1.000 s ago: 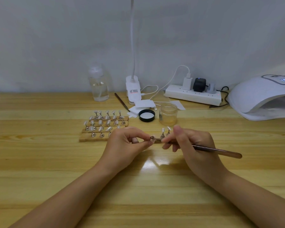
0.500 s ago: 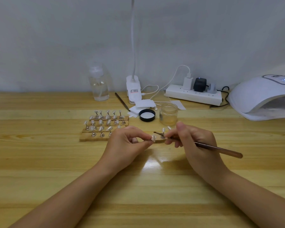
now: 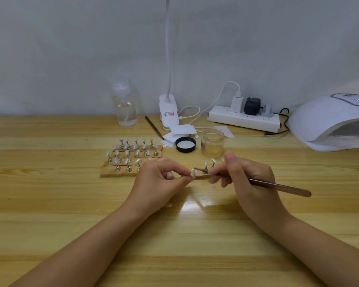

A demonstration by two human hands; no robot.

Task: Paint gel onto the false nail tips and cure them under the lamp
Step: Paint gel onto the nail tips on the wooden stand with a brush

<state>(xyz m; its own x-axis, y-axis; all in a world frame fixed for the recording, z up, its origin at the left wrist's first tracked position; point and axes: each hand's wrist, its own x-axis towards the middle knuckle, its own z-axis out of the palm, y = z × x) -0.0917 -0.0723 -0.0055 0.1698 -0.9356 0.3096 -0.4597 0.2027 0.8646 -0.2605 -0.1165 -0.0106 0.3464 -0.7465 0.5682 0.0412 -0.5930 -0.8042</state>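
My left hand pinches a small pale false nail tip between thumb and fingertips at the table's middle. My right hand grips a thin brown gel brush, its bristle end right beside the held tip. Behind my hands lies a wooden strip with two nail tips on metal stands. Left of it, wooden strips carry several more tips on stands. An open glass jar of gel stands behind. The white curing lamp sits at the far right.
The jar's black lid lies next to the jar. A clear bottle, a clip desk lamp, white pads, a second brush and a power strip with cables line the back wall.
The brush has drawn back a little to the right, off the held tip, and stayed there. My left hand has kept its pinch in place.
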